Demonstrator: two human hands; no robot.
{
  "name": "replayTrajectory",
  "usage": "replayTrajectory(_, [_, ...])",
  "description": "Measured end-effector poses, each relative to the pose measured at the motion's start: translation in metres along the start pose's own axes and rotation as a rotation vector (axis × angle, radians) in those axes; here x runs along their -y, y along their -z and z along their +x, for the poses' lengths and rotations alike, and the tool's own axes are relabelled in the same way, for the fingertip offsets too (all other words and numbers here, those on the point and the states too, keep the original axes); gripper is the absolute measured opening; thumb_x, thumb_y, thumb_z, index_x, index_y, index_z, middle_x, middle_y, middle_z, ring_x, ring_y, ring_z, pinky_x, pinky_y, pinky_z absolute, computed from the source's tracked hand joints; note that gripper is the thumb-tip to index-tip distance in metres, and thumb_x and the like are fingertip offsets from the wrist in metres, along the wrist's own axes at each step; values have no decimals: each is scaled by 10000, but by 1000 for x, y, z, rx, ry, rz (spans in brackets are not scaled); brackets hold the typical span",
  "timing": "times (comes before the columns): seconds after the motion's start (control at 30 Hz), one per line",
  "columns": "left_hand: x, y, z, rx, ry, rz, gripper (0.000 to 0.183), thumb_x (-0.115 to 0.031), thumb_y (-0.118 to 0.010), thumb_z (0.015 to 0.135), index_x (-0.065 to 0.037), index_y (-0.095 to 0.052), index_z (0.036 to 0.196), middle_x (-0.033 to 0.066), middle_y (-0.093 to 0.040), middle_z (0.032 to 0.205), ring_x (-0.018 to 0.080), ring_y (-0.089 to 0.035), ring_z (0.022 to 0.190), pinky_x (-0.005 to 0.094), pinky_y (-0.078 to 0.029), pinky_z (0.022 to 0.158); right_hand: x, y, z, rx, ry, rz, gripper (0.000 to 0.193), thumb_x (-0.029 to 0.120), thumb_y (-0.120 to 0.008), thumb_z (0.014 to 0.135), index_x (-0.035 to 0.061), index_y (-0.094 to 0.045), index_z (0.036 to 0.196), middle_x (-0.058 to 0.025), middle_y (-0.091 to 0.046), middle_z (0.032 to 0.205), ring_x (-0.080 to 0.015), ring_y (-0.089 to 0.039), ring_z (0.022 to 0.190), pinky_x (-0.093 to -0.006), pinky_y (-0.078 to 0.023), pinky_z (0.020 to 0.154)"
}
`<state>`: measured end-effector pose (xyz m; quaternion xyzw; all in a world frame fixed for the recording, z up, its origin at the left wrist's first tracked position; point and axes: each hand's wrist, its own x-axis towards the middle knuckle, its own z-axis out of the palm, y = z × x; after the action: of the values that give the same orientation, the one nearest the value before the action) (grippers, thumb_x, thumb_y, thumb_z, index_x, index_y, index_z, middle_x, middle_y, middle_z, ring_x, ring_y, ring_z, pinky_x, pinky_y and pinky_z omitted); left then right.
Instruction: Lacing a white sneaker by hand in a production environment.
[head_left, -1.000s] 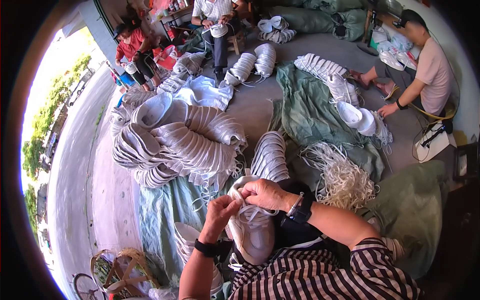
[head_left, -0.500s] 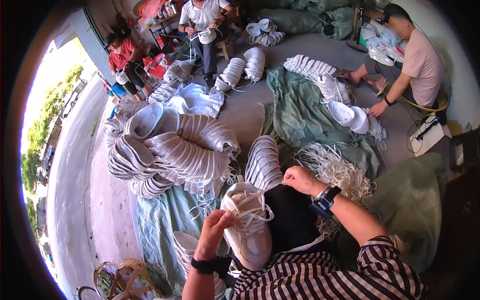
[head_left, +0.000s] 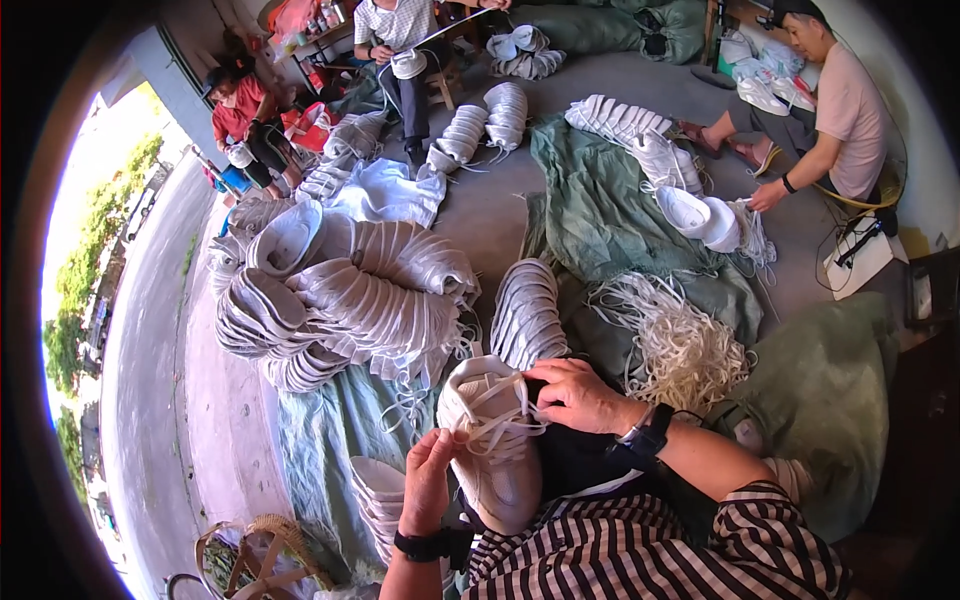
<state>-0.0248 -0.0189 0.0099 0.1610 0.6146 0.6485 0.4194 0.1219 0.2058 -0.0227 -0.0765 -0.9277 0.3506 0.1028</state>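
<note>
A pale sneaker [head_left: 497, 495] rests on my lap, toe toward me, with a white shoelace [head_left: 500, 430] threaded and looped across its front. My left hand [head_left: 430, 480] pinches the sneaker's left edge beside the eyelets; whether it also grips lace is hard to make out. On the right side of the opening, my right hand [head_left: 585, 397] is closed, fingertips at the lace near the top eyelets. Its fingers partly hide the lace end. Just beyond the sneaker stands a row of nested white shoe uppers [head_left: 527, 315].
A large heap of nested shoe uppers [head_left: 370, 300] lies ahead left. Loose white laces [head_left: 690, 345] are piled right, by green sheeting [head_left: 600, 215]. More uppers [head_left: 378, 500] stand near my left arm. A co-worker [head_left: 845, 130] sits right; two others sit at the back left.
My right hand has moved left and in toward the sneaker's opening; the lace it held stretched out to the right is drawn in. My left hand stays at the sneaker's edge.
</note>
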Motion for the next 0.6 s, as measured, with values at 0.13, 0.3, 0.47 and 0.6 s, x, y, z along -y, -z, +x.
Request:
replayTrajectory(0.13, [-3, -6, 0, -74, -4, -15, 268, -277, -529, 938, -18, -599, 929, 25, -628, 832, 102, -557, 762, 242, -419, 738, -9, -5, -6, -84, 78, 105, 132, 174, -672, 761, 93, -670, 865, -91, -535, 1270, -263, -424, 1246, -413, -275, 1029])
replayTrajectory(0.3, [-3, -13, 11, -202, -155, 476, 281, -239, -597, 893, 30, -526, 931, 69, -617, 786, 111, -567, 662, 250, -456, 607, -6, -12, -4, -333, -70, 341, 246, 188, -681, 773, 70, -645, 986, -185, -538, 1223, -302, -460, 1199, -361, -343, 1007])
replayTrajectory(0.47, [-1, -6, 4, -155, -229, 181, 190, -138, -651, 852, -3, -521, 886, 28, -597, 784, 83, -559, 686, 223, -454, 634, -7, -2, -10, -233, -29, 188, 314, 203, -691, 768, 90, -630, 1054, -116, -547, 1225, -288, -474, 1177, -372, -339, 1014])
replayTrajectory(0.6, [-9, 24, -16, -31, -148, -86, 136, -70, -650, 840, -53, -519, 872, -7, -586, 829, 61, -544, 758, 204, -433, 715, -5, 12, -16, -141, 24, 190, 334, 179, -687, 769, 112, -628, 1091, -114, -523, 1260, -283, -450, 1203, -375, -324, 1029])
